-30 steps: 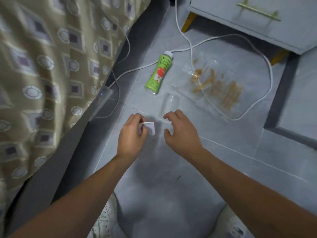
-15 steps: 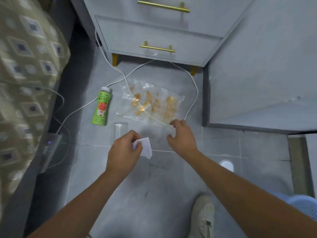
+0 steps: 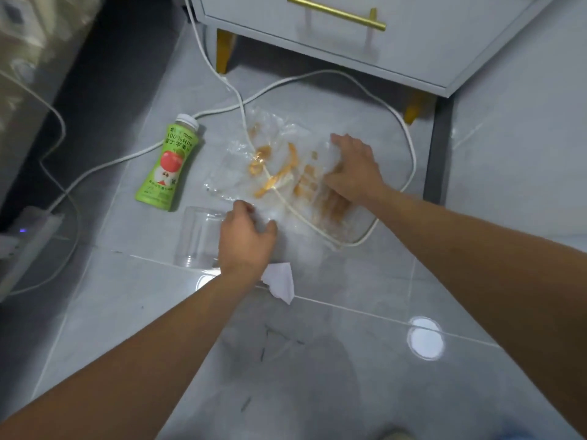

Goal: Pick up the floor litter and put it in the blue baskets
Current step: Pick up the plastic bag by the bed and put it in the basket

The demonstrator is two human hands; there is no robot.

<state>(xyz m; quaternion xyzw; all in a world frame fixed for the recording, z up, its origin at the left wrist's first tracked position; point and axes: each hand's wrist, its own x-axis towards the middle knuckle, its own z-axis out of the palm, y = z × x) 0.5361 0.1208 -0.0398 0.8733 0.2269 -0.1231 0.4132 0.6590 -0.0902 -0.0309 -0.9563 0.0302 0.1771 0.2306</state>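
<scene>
A clear plastic bag [image 3: 276, 160] smeared with orange food scraps lies flat on the grey floor tiles. My right hand [image 3: 354, 169] lies on the bag's right part, fingers and thumb curling into the film. My left hand [image 3: 246, 241] is at the bag's near edge and holds a white paper scrap [image 3: 281, 282] that sticks out under the palm. A green apple-juice bottle [image 3: 168, 168] lies to the left of the bag. Beside my left hand, a clear plastic cup [image 3: 198, 236] lies on its side.
A white cable [image 3: 409, 144] loops over and around the bag. A grey nightstand [image 3: 413, 46] with gold handle and legs stands just behind. At the left are a power strip [image 3: 30, 239], thin wires and the dark bed base. A wall corner rises at the right.
Both hands have moved forward onto the plastic bag. The right hand has gone from hovering in front of the bag to lying on it. The left hand still holds the paper scrap.
</scene>
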